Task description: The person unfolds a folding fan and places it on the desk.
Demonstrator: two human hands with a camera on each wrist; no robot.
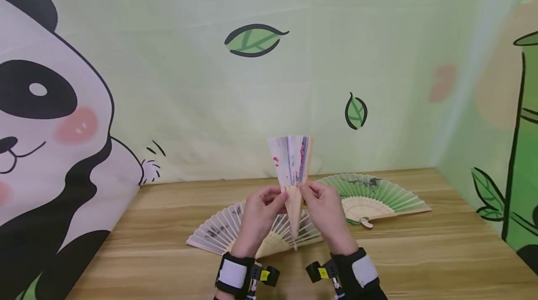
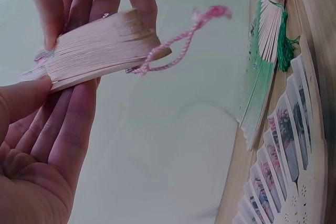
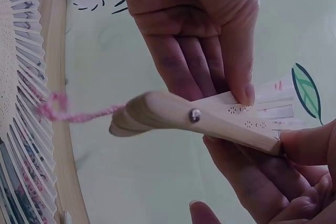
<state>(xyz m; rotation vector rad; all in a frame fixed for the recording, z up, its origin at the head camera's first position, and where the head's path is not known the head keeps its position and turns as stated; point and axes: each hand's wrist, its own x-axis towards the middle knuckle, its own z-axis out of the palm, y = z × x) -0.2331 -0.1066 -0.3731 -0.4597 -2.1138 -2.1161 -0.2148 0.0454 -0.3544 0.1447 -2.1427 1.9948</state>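
A partly folded folding fan (image 1: 291,162), white with purple and pink print and pale wooden ribs, is held upright above the table. My left hand (image 1: 259,213) pinches its left side where the ribs meet the leaf. Thumb and fingers of my right hand (image 1: 328,213) pinch the opposite side. In the left wrist view, a pink cord loop (image 2: 181,51) hangs from the fan's narrow end. A metal rivet (image 3: 195,115) shows near that end in the right wrist view. Behind my hands, a spread white fan (image 1: 214,232) with dark floral print lies on the table, partly hidden.
A spread green fan (image 1: 378,195) lies on the wooden table (image 1: 428,253) to the right, with a green tassel (image 2: 285,48). Behind the table hangs a pale green backdrop (image 1: 189,85) with a printed panda (image 1: 84,178) at left.
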